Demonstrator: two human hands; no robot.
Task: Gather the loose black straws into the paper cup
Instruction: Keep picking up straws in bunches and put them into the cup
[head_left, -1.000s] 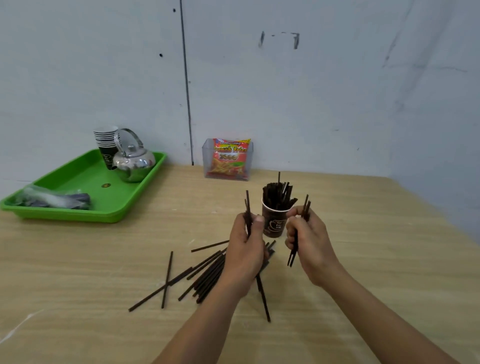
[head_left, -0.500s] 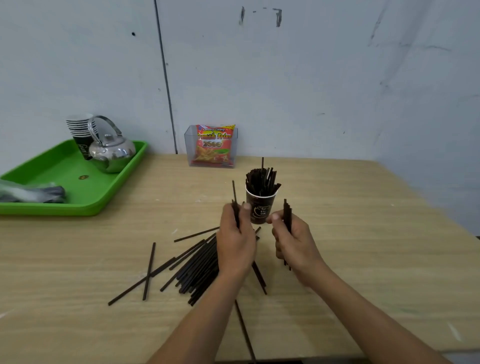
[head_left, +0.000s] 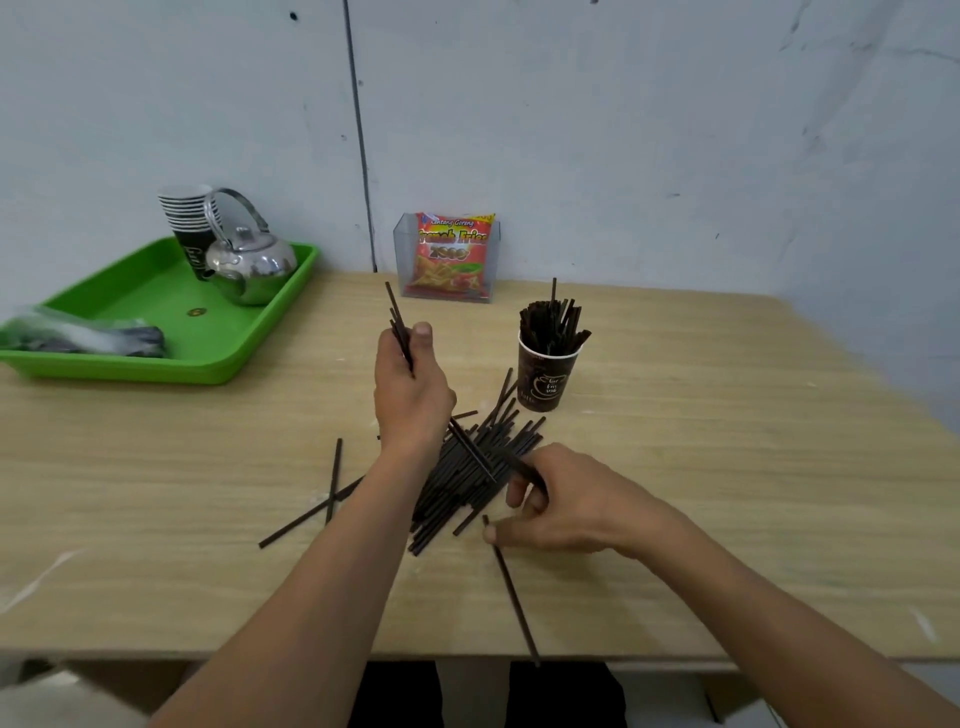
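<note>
- The left hand (head_left: 410, 387) is up above the table (head_left: 727, 467). Its fingers and thumb are closed tight on a small bunch of straws (head_left: 395, 313).
- The bunch pokes up past the thumb and sticks out under the hand too.
- The right hand (head_left: 571, 506) is low, at the near right side of the pile of straws (head_left: 467, 483). Its fingers are curled and pinch a dark straw (head_left: 519, 466) at the edge of the pile.
- The pile lies flat on the table between the two arms. The far end of the pile comes close to the paper cup (head_left: 545, 384).
- The paper cup stands up straight, behind the pile and to the right. It is packed with standing straws (head_left: 550, 327).
- One long straw (head_left: 514, 592) lies by the right thumb and reaches over the near edge of the table.
- Two crossed straws (head_left: 335, 483) lie to the left of the left arm.
- A green tray (head_left: 156, 371) sits far left. On it are a shiny kettle (head_left: 252, 270), a stack of cups (head_left: 187, 213) and a plastic bag (head_left: 83, 338).
- A snack packet (head_left: 452, 254) stands in a clear holder (head_left: 401, 249) by the wall.
</note>
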